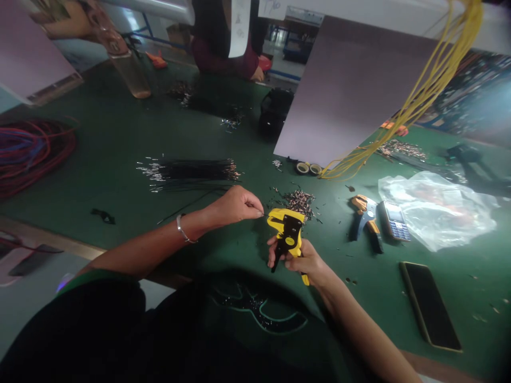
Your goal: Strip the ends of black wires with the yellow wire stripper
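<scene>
My right hand (305, 258) is wrapped round the handles of a yellow and black wire stripper (290, 229), its jaws turned to the left. Just left of those jaws my left hand (241, 205) is closed in a pinch on a thin black wire (187, 205). The wire trails behind the hand to the left, and its tip at the fingers is too small to make out. Beyond the hand lies a bundle of black wires (195, 170) with bared ends. A heap of short stripped wire scraps (299, 202) sits right behind the stripper.
To the right lie orange-and-blue pliers (365, 218), a keypad phone (395, 219), a clear plastic bag (443, 207) and a smartphone (431, 306). Yellow wires (423, 106) hang beside a grey panel (343, 85). Red and blue wire coils (32, 151) lie left. A person (227, 58) is across the table.
</scene>
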`<state>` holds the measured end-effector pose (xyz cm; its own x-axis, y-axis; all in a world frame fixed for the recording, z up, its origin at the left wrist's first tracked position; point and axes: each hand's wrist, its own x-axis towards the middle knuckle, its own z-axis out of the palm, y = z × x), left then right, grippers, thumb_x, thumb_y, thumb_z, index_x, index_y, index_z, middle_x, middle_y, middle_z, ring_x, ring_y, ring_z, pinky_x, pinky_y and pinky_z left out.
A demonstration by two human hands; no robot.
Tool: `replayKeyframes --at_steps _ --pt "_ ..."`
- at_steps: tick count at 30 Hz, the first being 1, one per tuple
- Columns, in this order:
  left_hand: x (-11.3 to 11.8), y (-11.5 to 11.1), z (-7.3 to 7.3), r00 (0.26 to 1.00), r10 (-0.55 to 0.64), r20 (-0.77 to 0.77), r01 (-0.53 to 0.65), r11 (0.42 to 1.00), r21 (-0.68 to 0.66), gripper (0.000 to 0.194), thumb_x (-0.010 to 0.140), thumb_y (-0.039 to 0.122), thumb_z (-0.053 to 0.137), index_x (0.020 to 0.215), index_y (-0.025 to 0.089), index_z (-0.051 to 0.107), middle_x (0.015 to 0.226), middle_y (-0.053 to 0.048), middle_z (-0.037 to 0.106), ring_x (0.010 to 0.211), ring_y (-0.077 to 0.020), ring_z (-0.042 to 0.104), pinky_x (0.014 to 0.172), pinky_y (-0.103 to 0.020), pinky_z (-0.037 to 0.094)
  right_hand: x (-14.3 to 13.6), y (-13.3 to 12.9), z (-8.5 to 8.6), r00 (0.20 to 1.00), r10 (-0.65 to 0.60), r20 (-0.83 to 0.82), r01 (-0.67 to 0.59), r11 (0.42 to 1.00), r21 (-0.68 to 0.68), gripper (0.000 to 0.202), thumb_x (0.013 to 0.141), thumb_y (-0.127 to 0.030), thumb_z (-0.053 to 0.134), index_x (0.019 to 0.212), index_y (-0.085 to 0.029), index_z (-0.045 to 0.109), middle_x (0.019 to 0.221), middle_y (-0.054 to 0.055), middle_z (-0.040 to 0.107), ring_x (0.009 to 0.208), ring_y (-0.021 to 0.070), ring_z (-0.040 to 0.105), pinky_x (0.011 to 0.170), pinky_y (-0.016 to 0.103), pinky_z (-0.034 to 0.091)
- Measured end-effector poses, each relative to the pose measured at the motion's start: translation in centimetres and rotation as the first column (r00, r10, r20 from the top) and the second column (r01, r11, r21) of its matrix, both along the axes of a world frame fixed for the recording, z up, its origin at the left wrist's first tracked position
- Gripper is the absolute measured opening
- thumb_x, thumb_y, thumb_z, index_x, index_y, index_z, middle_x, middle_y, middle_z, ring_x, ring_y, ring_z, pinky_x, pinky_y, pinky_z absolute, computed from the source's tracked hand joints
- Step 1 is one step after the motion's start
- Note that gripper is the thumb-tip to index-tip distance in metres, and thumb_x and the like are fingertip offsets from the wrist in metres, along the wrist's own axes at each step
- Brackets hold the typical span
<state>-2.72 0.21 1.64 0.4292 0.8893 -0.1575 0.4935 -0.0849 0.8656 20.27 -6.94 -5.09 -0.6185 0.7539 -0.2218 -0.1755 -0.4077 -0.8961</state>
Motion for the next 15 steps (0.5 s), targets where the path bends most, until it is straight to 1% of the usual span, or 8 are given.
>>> replayKeyframes --at_steps 6,11,15 --pt "-0.01 0.07 -0.06 0.998 0.015 0.061 -0.012 0.998 -0.059 0.014 0.067 0.02 0.064 0.072 0.012 0.075 0.061 -0.002 0.064 0.057 -0.0091 0.051 0.055 -0.022 0.036 0.07 0.06 0.43 0.999 0.004 0.039 -0.004 1.0 0.012 0.05 0.052 -0.006 0.054 0.101 -0.014 0.063 0.077 0.003 0.067 0.072 0.0205 0.065 0.066 0.031 0.043" --pt "0.04 0.15 -0.08 0.997 0.016 0.082 -0.009 0.997 -0.079 0.013 0.067 0.018 0.065 0.072 0.013 0.075 0.059 -0.001 0.064 0.056 -0.0089 0.05 0.054 -0.022 0.034 0.15 0.05 0.23 0.998 0.025 0.055 -0.027 0.999 0.021 0.051 0.052 -0.005 0.052 0.1 -0.015 0.062 0.077 0.003 0.067 0.072 0.0195 0.064 0.068 0.031 0.041" --pt "0.14 0.16 0.09 0.995 0.038 0.095 -0.026 0.992 -0.121 0.011 0.065 0.017 0.066 0.07 0.013 0.075 0.06 -0.001 0.066 0.058 -0.0097 0.053 0.055 -0.022 0.036 0.2 0.04 0.14 0.997 0.014 0.071 -0.017 0.999 0.036 0.046 0.053 -0.006 0.054 0.097 -0.015 0.062 0.074 0.003 0.067 0.07 0.0194 0.062 0.065 0.03 0.04"
